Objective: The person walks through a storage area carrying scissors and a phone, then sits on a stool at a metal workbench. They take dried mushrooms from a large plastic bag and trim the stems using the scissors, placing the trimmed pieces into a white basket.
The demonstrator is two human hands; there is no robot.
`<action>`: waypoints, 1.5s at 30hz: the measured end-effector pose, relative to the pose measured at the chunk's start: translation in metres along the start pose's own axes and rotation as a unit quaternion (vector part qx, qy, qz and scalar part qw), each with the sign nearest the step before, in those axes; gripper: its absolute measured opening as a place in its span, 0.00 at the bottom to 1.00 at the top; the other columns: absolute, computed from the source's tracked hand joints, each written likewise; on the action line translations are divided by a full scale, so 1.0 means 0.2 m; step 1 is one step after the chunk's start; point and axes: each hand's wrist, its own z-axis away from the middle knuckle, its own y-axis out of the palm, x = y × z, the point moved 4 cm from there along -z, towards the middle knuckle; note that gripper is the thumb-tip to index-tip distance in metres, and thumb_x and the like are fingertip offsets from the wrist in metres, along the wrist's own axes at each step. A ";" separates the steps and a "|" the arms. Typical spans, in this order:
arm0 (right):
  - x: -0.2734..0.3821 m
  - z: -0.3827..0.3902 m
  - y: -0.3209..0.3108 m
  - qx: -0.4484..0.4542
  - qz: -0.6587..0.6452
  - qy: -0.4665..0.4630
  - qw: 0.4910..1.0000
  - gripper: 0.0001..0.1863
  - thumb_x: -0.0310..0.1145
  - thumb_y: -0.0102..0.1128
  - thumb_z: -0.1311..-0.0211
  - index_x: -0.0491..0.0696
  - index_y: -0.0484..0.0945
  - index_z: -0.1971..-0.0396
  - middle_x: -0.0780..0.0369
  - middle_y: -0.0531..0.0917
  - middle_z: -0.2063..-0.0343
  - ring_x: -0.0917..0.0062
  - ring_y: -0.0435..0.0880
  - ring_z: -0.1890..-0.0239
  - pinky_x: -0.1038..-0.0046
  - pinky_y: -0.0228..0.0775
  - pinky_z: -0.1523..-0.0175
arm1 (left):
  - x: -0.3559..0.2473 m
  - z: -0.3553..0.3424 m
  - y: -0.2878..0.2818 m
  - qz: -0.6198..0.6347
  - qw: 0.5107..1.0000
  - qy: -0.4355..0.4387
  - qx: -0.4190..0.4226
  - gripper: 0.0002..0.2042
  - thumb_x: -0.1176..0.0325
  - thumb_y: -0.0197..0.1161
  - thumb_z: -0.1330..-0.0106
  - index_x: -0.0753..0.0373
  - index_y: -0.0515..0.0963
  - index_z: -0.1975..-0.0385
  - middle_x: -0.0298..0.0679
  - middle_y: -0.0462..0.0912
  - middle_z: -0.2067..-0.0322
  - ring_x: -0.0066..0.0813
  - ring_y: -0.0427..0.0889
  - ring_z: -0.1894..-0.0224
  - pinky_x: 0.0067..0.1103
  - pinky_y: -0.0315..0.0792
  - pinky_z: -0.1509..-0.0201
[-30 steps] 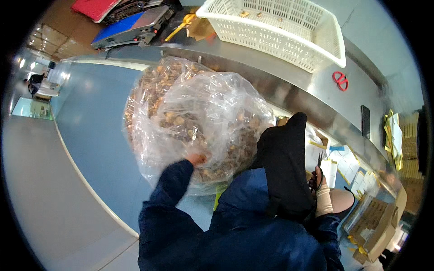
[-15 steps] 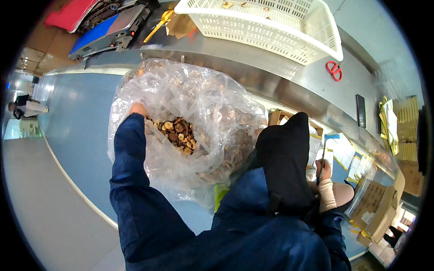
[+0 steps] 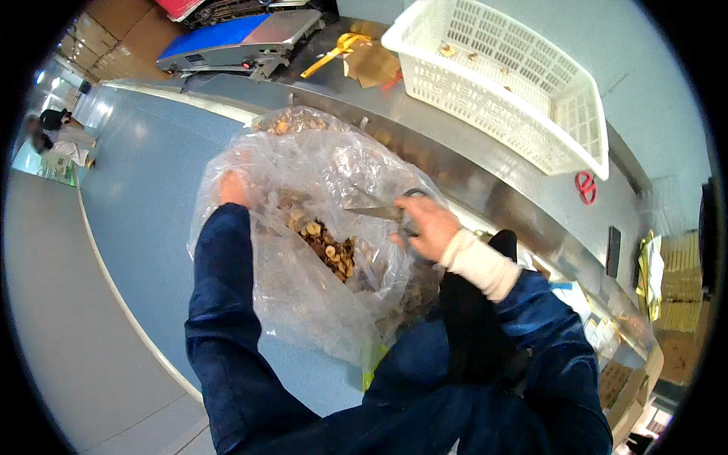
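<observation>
A large clear plastic bag (image 3: 303, 303) stands on the floor in front of me, its mouth spread open. Brown and tan dried pieces that look like mushrooms (image 3: 334, 254) show inside it. At the bag's left side, my left hand (image 3: 233, 188) is closed on the plastic, its fingertips partly hidden by the film. My right hand (image 3: 431, 226) holds a pair of scissors (image 3: 379, 212) by dark handles above the bag's right part. Their blades are parted and point left. Whether the blades touch the plastic I cannot tell.
Beyond the bag runs a steel table (image 3: 356, 102) with a white perforated basket (image 3: 500, 121), red-handled scissors (image 3: 585, 188), a dark phone-like slab (image 3: 613, 252), yellow tape (image 3: 337, 53) and a blue-topped machine (image 3: 235, 42). Another person (image 3: 64, 136) is far left. Cardboard boxes (image 3: 626, 379) stand at right.
My right hand has swung from beside the papers on the right to over the bag, bringing the scissors. My left hand stays at the bag's left side. The view has shifted.
</observation>
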 end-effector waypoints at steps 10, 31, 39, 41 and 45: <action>-0.27 -0.30 0.39 0.017 -0.040 0.065 0.997 0.28 0.44 0.63 0.55 0.45 0.65 0.56 0.52 0.71 0.62 0.57 0.69 0.55 0.64 0.63 0.50 | -0.38 -0.01 0.52 0.189 0.963 0.074 0.176 0.17 0.64 0.59 0.51 0.63 0.73 0.62 0.49 0.76 0.64 0.47 0.74 0.58 0.33 0.67 0.53; -0.47 -0.44 0.24 -0.111 -0.434 0.124 0.885 0.18 0.29 0.57 0.49 0.44 0.70 0.56 0.62 0.77 0.61 0.79 0.75 0.61 0.75 0.67 0.54 | -0.71 0.45 -0.77 0.608 0.793 0.001 -0.036 0.19 0.65 0.60 0.45 0.66 0.69 0.56 0.39 0.75 0.65 0.22 0.70 0.75 0.18 0.66 0.70; -0.60 -0.48 0.35 -0.099 -0.595 0.246 0.759 0.15 0.32 0.58 0.52 0.42 0.74 0.64 0.62 0.79 0.70 0.79 0.75 0.69 0.79 0.66 0.61 | -0.52 0.75 0.00 0.102 0.994 -0.030 0.041 0.39 0.68 0.65 0.56 0.64 0.52 0.41 0.54 0.56 0.43 0.49 0.73 0.57 0.31 0.70 0.56; -0.62 -0.48 0.34 -0.027 -0.540 0.257 0.801 0.16 0.33 0.59 0.57 0.42 0.75 0.66 0.64 0.78 0.72 0.82 0.73 0.71 0.80 0.65 0.63 | -0.22 0.76 0.28 0.102 0.977 -0.117 0.148 0.29 0.69 0.55 0.47 0.61 0.55 0.42 0.51 0.60 0.44 0.46 0.73 0.57 0.30 0.70 0.55; -0.70 -0.49 0.39 0.038 -0.444 0.269 0.854 0.21 0.37 0.61 0.64 0.39 0.74 0.68 0.62 0.77 0.73 0.78 0.73 0.71 0.78 0.65 0.62 | 0.37 0.71 0.34 -0.005 0.983 -0.116 0.144 0.19 0.68 0.43 0.40 0.54 0.64 0.47 0.47 0.67 0.48 0.34 0.73 0.51 0.28 0.70 0.55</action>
